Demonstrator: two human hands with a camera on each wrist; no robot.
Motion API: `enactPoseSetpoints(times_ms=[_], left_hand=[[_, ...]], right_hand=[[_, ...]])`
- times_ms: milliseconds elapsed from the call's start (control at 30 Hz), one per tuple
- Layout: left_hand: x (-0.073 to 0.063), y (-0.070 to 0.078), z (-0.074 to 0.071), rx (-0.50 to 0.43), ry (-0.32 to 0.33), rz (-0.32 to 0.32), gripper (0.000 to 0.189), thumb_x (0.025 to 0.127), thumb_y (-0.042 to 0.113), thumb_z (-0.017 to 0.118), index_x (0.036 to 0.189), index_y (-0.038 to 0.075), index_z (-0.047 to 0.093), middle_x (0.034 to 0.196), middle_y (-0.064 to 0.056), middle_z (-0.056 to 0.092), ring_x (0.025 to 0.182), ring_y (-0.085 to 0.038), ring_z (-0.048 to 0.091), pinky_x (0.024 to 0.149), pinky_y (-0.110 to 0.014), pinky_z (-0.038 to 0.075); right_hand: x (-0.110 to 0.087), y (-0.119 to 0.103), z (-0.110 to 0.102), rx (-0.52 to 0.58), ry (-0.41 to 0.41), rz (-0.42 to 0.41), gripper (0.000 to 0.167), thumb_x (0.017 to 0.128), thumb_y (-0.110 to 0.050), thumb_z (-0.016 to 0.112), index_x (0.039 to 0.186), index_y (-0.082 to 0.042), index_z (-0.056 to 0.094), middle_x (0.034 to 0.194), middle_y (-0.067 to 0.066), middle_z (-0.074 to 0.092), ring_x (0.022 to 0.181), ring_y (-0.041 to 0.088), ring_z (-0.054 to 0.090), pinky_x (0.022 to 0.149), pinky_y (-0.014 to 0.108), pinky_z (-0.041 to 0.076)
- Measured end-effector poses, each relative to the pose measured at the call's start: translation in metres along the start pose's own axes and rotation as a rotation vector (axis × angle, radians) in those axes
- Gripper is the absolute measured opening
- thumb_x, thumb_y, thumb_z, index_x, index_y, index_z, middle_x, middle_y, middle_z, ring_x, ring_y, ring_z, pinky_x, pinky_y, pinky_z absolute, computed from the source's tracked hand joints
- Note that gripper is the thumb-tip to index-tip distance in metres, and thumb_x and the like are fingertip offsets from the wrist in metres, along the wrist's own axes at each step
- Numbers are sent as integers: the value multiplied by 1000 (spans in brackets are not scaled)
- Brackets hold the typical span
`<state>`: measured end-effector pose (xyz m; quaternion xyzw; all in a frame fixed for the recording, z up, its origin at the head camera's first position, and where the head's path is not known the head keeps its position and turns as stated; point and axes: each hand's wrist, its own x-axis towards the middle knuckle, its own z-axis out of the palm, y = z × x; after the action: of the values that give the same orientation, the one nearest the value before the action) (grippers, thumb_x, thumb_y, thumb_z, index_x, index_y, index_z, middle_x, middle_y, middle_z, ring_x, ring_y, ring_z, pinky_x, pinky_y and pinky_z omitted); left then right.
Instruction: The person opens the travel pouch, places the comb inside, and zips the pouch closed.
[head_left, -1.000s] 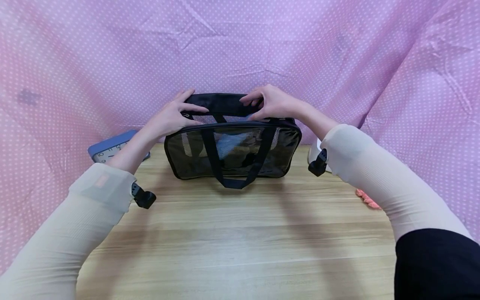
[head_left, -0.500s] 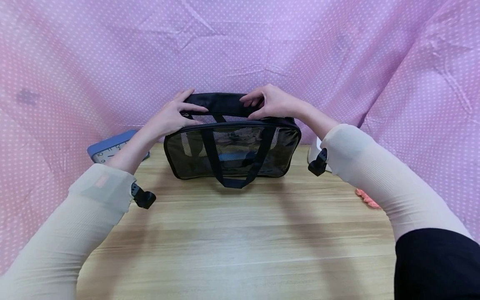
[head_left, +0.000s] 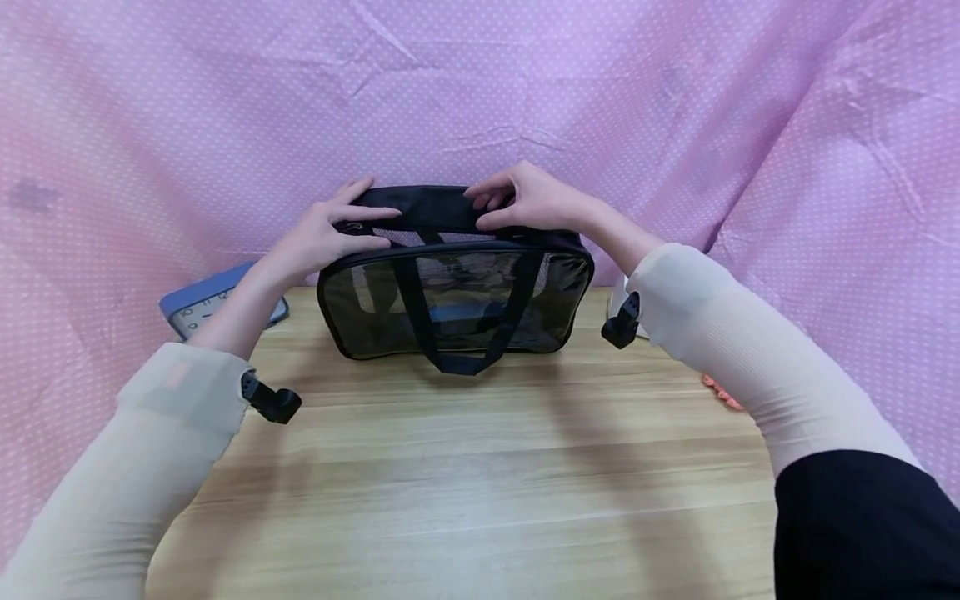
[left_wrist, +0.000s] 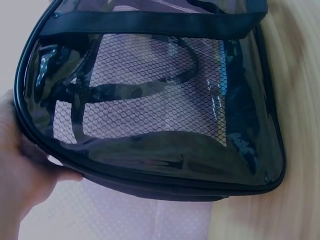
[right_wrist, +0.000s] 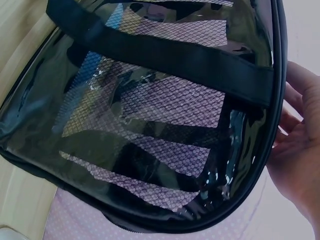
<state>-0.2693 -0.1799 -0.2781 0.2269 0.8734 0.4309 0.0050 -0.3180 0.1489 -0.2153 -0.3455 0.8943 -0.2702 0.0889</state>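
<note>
A black-edged, see-through bag (head_left: 480,292) with a mesh back panel and black strap handles stands upright on the table, its zip top unfastened. My left hand (head_left: 311,233) spreads its rather straight fingers over the top left corner, thumb at the front rim. Over the right part of the bag's opening is my right hand (head_left: 536,200), fingers loosely bent, with a gap between thumb and forefinger and nothing seen between them. A light blue item (head_left: 457,312) shows through the front panel, low in the bag. The right wrist view shows the right hand behind the rim.
A blue clock (head_left: 198,304) lies at the left, partly behind my forearm. Beyond my right wrist is a white object (head_left: 621,302), mostly hidden. A coral-coloured braided item (head_left: 722,392) lies at the right table edge. Pink dotted cloth (head_left: 450,92) hangs behind the bag.
The light blue item, earlier higher in the bag below my right hand, now lies low inside. My right hand has let it go. The whole view shifts slightly; the left hand keeps its place.
</note>
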Motion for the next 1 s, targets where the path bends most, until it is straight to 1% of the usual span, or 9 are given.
enactPoseSetpoints(times_ms=[133, 267, 333, 400, 533, 667, 800, 900, 1000], left_hand=[[-7, -7, -1, -85, 47, -31, 59, 99, 38, 68, 155, 29, 48, 174, 15, 12, 163, -13, -2, 131, -58, 2], [-17, -12, 3, -187, 170, -56, 59, 102, 44, 62, 157, 35, 42, 173, 13, 19, 162, -9, 8, 133, -48, 8], [-22, -14, 8, -270, 256, -46, 58, 103, 41, 62, 157, 32, 44, 171, 8, 27, 161, -9, 17, 133, -41, 13], [-30, -17, 14, -338, 334, -43, 56, 103, 39, 62, 155, 29, 47, 169, 3, 35, 158, -12, 27, 131, -32, 22], [-48, -24, 27, -486, 476, -50, 55, 102, 34, 64, 154, 23, 50, 163, -2, 45, 152, -15, 40, 115, -13, 38], [-61, -29, 41, -601, 583, -29, 51, 104, 28, 62, 153, 18, 51, 160, -3, 50, 149, -14, 45, 113, -11, 40], [-67, -32, 55, -652, 627, 29, 49, 104, 22, 62, 152, 14, 52, 157, -6, 53, 145, -13, 48, 115, -14, 39], [-69, -34, 66, -669, 622, 56, 52, 102, 21, 64, 152, 14, 52, 156, -6, 54, 145, -13, 48, 114, -14, 40], [-71, -35, 73, -700, 606, 55, 56, 100, 18, 68, 153, 13, 50, 156, -3, 54, 145, -13, 48, 115, -15, 39]], right_hand=[[5, -4, 1, 16, 16, 5, 48, 99, -29, 70, 144, -15, 61, 130, 7, 70, 112, 15, 64, 102, 33, 49], [13, -9, 3, 24, 45, -7, 44, 101, -29, 67, 142, -15, 63, 127, 5, 71, 111, 12, 64, 99, 30, 49], [18, -12, 5, 22, 74, -26, 41, 101, -26, 66, 140, -14, 64, 127, 5, 72, 109, 12, 65, 97, 29, 50], [23, -17, 8, 27, 99, -47, 38, 102, -23, 64, 139, -12, 65, 129, 6, 72, 109, 13, 65, 96, 28, 51], [33, -27, 16, 33, 133, -79, 35, 103, -19, 63, 137, -10, 67, 131, 9, 71, 108, 14, 66, 95, 27, 52], [40, -38, 22, 11, 163, -109, 33, 102, -18, 64, 134, -10, 69, 124, 8, 74, 105, 14, 67, 95, 26, 52], [44, -48, 27, -53, 192, -158, 31, 103, -17, 64, 132, -8, 70, 122, 8, 75, 107, 15, 68, 96, 27, 53], [48, -57, 33, -118, 201, -200, 30, 103, -17, 63, 131, -7, 71, 124, 9, 75, 111, 15, 68, 99, 26, 53], [51, -67, 38, -182, 196, -231, 30, 104, -18, 63, 130, -9, 71, 125, 7, 75, 113, 13, 69, 102, 24, 53]])
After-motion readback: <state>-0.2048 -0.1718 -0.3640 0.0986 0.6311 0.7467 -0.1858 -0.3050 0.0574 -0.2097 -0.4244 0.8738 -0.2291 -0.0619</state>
